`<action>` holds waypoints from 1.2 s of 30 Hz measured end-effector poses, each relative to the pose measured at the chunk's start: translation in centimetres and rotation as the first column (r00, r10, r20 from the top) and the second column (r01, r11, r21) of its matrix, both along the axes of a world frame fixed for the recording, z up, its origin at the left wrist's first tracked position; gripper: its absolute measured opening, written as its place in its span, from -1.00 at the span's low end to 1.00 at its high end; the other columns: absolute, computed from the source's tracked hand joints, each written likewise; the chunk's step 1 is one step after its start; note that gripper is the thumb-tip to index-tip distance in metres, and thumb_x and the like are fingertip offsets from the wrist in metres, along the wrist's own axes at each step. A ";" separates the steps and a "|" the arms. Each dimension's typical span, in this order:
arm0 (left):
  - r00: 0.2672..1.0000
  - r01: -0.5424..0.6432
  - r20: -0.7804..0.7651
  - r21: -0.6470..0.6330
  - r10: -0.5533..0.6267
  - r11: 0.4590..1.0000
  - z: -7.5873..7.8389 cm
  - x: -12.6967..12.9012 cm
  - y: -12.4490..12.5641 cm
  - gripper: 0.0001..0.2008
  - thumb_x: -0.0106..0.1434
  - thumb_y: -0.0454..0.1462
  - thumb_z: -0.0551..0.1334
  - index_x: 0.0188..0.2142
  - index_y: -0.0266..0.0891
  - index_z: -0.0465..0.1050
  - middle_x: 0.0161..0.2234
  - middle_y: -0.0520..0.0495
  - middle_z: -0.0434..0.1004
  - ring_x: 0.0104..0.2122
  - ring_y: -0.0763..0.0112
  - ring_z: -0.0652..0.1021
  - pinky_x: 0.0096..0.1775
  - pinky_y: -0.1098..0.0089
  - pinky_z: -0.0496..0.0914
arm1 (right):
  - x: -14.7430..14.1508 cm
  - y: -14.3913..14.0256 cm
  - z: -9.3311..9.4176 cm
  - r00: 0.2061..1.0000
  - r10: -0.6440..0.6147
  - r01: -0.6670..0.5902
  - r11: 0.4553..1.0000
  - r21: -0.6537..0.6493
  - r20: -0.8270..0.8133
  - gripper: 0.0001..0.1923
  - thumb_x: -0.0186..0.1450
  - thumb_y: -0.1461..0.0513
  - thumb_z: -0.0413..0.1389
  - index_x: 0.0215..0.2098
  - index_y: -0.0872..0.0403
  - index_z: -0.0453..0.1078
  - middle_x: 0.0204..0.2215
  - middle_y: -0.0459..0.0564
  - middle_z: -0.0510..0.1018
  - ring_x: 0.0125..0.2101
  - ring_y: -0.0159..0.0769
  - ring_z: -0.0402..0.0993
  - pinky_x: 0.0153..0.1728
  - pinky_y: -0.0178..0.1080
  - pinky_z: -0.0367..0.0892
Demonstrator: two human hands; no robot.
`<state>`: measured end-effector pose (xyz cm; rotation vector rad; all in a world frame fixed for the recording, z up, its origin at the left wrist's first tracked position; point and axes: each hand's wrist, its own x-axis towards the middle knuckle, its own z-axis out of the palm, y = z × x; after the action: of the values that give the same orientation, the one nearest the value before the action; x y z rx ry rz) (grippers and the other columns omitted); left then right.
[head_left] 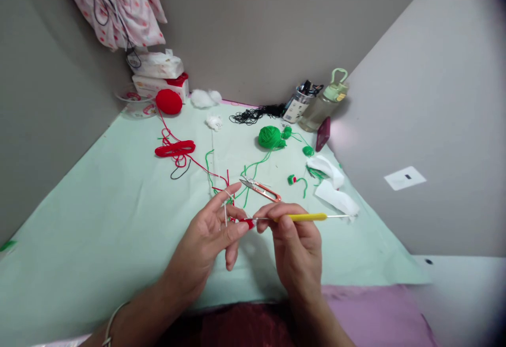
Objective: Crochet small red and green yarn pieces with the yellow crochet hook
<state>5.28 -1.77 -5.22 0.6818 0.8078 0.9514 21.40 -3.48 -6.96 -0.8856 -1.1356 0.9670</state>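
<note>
My left hand (215, 231) pinches a small red and white crochet piece (247, 223) between thumb and fingers. White yarn (225, 212) loops over its raised index finger. My right hand (294, 241) is closed round the yellow handle of a crochet hook (306, 217), whose metal tip reaches the crochet piece. The exact stitch at the tip is too small to make out. Just beyond the hands lie orange thread snips (265, 191), with loose red and green yarn ends beside them.
Red yarn (175, 148) and a red ball (169, 102) lie at the left, a green yarn ball (270, 137) beyond the snips. A pen holder (297, 105), a bottle (322, 105) and a dark red phone-like object (323, 134) stand at back right. White scraps (336, 198) lie at the right.
</note>
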 end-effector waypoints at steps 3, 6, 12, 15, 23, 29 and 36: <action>1.000 0.009 -0.014 0.013 -0.009 1.000 0.0 -0.2 -0.1 -0.29 0.26 -0.21 0.48 0.35 -0.11 0.33 -0.24 0.07 0.50 -0.68 0.71 0.40 -0.60 0.50 0.30 | 0.3 -0.1 0.3 1.000 0.026 -0.026 1.000 -0.002 0.010 -0.79 0.52 0.14 0.13 -0.19 0.02 0.56 -0.31 -0.02 0.67 -0.37 -0.32 0.58 -0.25 -0.21 0.52; 0.999 -0.003 -0.034 0.035 0.004 0.999 -0.1 -0.3 -0.1 -0.34 0.28 -0.23 0.46 0.34 -0.07 0.35 -0.23 0.09 0.48 -0.65 0.68 0.45 -0.56 0.49 0.34 | 0.7 -0.5 0.6 0.994 0.016 -0.019 0.999 0.029 0.111 -0.79 0.55 0.20 0.05 -0.13 0.00 0.54 -0.26 -0.03 0.67 -0.35 -0.33 0.60 -0.21 -0.19 0.53; 0.994 -0.081 -0.062 0.089 0.087 0.993 -0.1 0.2 -0.5 -0.35 0.27 -0.28 0.47 0.31 -0.10 0.38 -0.28 0.12 0.48 -0.54 0.62 0.51 -0.40 0.51 0.45 | 0.8 -1.5 0.1 0.767 -0.188 -0.056 0.933 0.356 0.613 -0.67 0.49 0.38 0.05 0.11 -0.04 0.49 -0.11 0.07 0.68 -0.12 -0.19 0.64 -0.13 -0.13 0.57; 0.998 -0.058 0.038 -0.002 0.058 0.998 0.1 0.5 -0.5 -0.20 0.17 -0.20 0.55 0.34 -0.18 0.31 -0.33 0.13 0.48 -0.61 0.67 0.39 -0.56 0.57 0.35 | 0.6 -1.8 -0.5 0.582 -0.352 -0.085 0.870 0.486 0.733 -0.55 0.43 0.40 0.14 0.22 -0.06 0.48 -0.06 0.11 0.66 -0.06 -0.13 0.63 -0.12 -0.12 0.58; 0.986 0.006 0.165 -0.141 0.017 0.990 0.4 0.0 0.2 -0.32 0.20 -0.29 0.51 0.27 -0.33 0.37 -0.58 0.26 0.32 -0.71 0.76 0.07 -0.67 0.63 0.05 | 0.3 -0.3 0.5 0.969 -0.092 0.053 0.984 0.171 0.230 -0.75 0.52 0.31 0.06 -0.10 -0.05 0.59 -0.31 -0.06 0.62 -0.29 -0.29 0.56 -0.20 -0.19 0.53; 0.995 -0.035 0.089 -0.029 0.038 0.999 -0.1 1.1 -0.3 -0.34 0.18 -0.23 0.54 0.23 -0.28 0.44 -0.41 0.11 0.53 -0.72 0.72 0.30 -0.65 0.57 0.22 | -0.2 -0.4 0.3 0.884 -0.179 0.060 0.959 0.275 0.431 -0.68 0.46 0.41 0.12 0.00 -0.06 0.60 -0.16 -0.01 0.70 -0.14 -0.28 0.63 -0.10 -0.21 0.56; 0.974 0.051 0.226 -0.204 -0.003 0.978 -0.3 0.3 0.6 -0.50 0.20 -0.25 0.53 0.10 -0.37 0.58 -0.69 0.25 0.24 -0.70 0.70 0.15 -0.64 0.64 0.13 | 0.9 -0.9 -0.3 0.847 -0.240 0.083 0.941 0.328 0.475 -0.65 0.46 0.39 0.13 0.07 -0.08 0.60 -0.14 0.01 0.69 -0.15 -0.24 0.62 -0.16 -0.19 0.56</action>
<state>5.60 -1.22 -5.53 0.3935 0.6836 0.8860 22.29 -4.41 -7.24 -1.0003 -1.5791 0.4014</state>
